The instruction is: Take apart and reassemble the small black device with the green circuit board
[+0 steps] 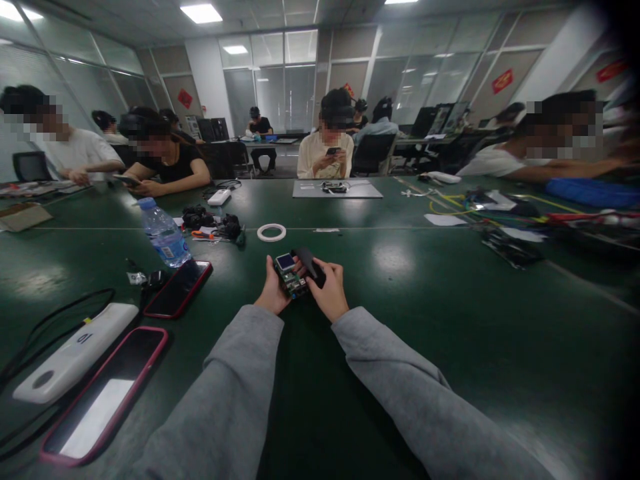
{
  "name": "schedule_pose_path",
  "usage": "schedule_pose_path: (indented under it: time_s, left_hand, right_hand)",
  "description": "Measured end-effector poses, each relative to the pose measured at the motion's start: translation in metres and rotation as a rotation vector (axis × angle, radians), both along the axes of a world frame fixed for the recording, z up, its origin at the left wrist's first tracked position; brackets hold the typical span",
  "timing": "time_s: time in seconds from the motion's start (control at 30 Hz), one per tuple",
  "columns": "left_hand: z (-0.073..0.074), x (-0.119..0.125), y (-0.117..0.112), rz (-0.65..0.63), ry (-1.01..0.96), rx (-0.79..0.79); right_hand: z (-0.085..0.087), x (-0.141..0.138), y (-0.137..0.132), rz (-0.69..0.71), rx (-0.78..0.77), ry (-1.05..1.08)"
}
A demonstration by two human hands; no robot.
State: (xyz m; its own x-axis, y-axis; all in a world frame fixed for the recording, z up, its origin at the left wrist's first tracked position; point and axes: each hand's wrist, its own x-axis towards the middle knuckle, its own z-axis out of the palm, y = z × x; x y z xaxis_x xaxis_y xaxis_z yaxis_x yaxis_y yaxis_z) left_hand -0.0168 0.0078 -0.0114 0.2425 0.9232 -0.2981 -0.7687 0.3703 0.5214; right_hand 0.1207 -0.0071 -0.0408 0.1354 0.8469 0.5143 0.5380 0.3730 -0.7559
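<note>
Over the green table, my left hand [273, 292] is closed around the left edge of a small circuit board [295, 283]. A small square screen [286, 261] sits at the board's upper end, with electronic parts below it. My right hand [330, 293] grips a black cover [310, 265], thumb on its near face and fingers behind. The cover is tilted beside the board's right edge; whether the two touch I cannot tell. Some fingers of my right hand show between board and cover.
Left of my hands are a water bottle [164, 233], two phones [179, 288] and a white elongated device [77, 350] with black cable. A white tape ring [271, 232] lies beyond my hands. Cables and tools [510, 220] clutter the right. Several people sit around, one opposite me holding a phone.
</note>
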Motion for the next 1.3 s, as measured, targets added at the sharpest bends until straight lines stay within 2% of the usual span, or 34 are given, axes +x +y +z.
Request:
schedule_pose_path:
  time_s: [0.27, 0.43, 0.57, 0.7, 0.83, 0.97, 1.07, 1.17, 1.23, 1.3]
  left_hand:
    - [0.000, -0.004, 0.001, -0.048, 0.004, 0.064]
    - [0.002, -0.009, 0.001, 0.032, 0.014, 0.021]
    - [0.004, -0.009, 0.000, 0.038, -0.004, 0.006]
    - [0.004, -0.009, 0.000, 0.047, -0.007, 0.009]
    - [0.003, -0.010, 0.000, 0.070, -0.025, -0.005]
    - [0.004, -0.010, 0.001, 0.080, -0.049, -0.004]
    - [0.004, -0.011, 0.001, 0.081, -0.042, -0.015]
    - [0.004, -0.012, 0.000, 0.077, -0.047, -0.016]
    - [0.003, -0.012, 0.000, 0.072, -0.063, -0.015]
    - [0.003, -0.012, -0.001, 0.064, -0.075, -0.018]
  right_hand:
    - [-0.002, 0.017, 0.013, -0.071, -0.074, 0.021]
    - [-0.004, 0.032, 0.024, -0.168, -0.105, 0.051]
    - [-0.003, 0.035, 0.025, -0.185, -0.109, 0.036]
    - [0.002, 0.033, 0.020, -0.167, -0.108, 0.022]
    - [0.005, 0.029, 0.014, -0.107, -0.030, -0.066]
    - [0.002, 0.023, 0.012, -0.041, 0.005, -0.173]
    - [-0.004, 0.028, 0.022, -0.007, 0.001, -0.177]
    - [-0.004, 0.068, 0.042, -0.073, 0.052, -0.152]
    - [0.001, 0.121, 0.051, -0.205, 0.097, -0.173]
    - [0.012, 0.185, 0.049, -0.389, 0.109, -0.228]
